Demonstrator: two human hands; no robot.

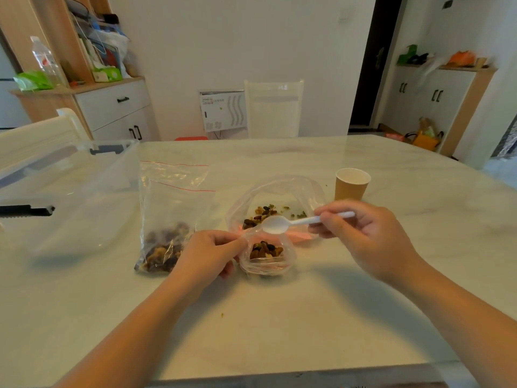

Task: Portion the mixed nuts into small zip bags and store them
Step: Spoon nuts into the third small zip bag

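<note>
On the pale marble table [307, 317] a small clear zip bag [265, 254] stands open near the front, holding a low heap of mixed nuts [265, 250]. The left hand [212, 252] pinches the left rim of this bag's mouth between thumb and fingertips, keeping it open. The right hand [361, 236] grips the handle of a white plastic spoon [291, 223] with curled fingers and thumb; the spoon's bowl hangs just above the small bag's mouth and looks empty.

Just behind the small bag lies a larger clear bag [279, 197], its mouth gaping wide, with a thin scatter of nuts and green bits on its floor. To the left, two more zip bags with red seal lines [173, 197] lie overlapped; a dark mass of nuts fills their near end, just beside the left hand. A brown paper cup [351, 186] stands upright behind the right hand; its inside cannot be seen. A big clear plastic storage bin [70, 177] with black latches sits at the table's left side.
</note>
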